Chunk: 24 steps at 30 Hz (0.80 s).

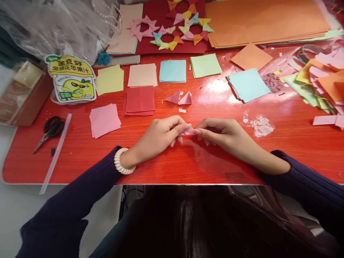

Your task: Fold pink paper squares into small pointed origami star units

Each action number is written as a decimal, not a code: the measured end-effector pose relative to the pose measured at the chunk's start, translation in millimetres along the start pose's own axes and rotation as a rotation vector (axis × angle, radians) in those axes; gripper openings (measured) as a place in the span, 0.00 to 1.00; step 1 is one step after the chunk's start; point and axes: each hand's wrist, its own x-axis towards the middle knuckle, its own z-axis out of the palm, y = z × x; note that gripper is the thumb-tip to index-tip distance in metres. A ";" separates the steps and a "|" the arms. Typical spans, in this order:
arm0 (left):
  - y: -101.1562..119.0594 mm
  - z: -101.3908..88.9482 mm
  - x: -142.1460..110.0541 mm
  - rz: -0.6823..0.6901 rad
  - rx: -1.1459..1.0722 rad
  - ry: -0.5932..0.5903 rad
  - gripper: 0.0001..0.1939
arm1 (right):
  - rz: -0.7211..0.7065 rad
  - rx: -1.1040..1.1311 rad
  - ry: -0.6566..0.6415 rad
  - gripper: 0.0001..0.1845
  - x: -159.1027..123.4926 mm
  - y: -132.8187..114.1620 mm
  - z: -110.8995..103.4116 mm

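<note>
Between my two hands is a small folded piece of pink paper (189,131), held just above the red table near its front. My left hand (165,133) pinches its left end between thumb and fingers. At the other end, the thumb and forefinger of my right hand (219,129) are closed on it too. My fingers cover much of the paper. Just beyond my hands lie two folded pink paper pieces (179,98), with a small pale scrap (182,110) near them. A stack of pink squares (105,120) lies to the left of my left hand.
Red squares (140,100) and other coloured stacks lie behind. Folded paper rings (168,37) rest at the back. Black scissors (51,129) and a clear strip (56,154) are at the left; the strip overhangs the table's edge. Paper scraps (322,80) pile up at the right.
</note>
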 end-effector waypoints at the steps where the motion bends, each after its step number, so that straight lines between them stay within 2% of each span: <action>1: 0.0 0.3 -0.1 0.012 0.022 0.007 0.14 | 0.005 0.006 -0.014 0.15 0.1 -0.4 -0.1; 5: -2.1 5.2 -0.2 0.128 0.192 0.055 0.13 | 0.023 -0.026 -0.079 0.16 0.3 0.3 0.2; 9: -4.4 13.0 -1.9 0.223 0.346 0.102 0.11 | -0.022 -0.067 -0.073 0.15 0.4 4.1 3.3; 15: -3.1 12.4 -3.1 0.311 0.322 0.078 0.09 | -0.075 -0.035 -0.159 0.11 0.7 2.0 5.2; 17: -1.1 9.3 -1.3 0.269 0.253 0.082 0.10 | -0.049 -0.031 -0.145 0.13 0.6 1.0 4.3; 21: 1.6 4.7 1.2 0.076 0.125 0.090 0.14 | -0.020 -0.018 -0.067 0.15 0.1 1.2 3.9; 24: 1.2 4.6 0.8 0.059 0.093 0.080 0.15 | -0.022 -0.009 -0.061 0.15 -0.3 2.7 5.0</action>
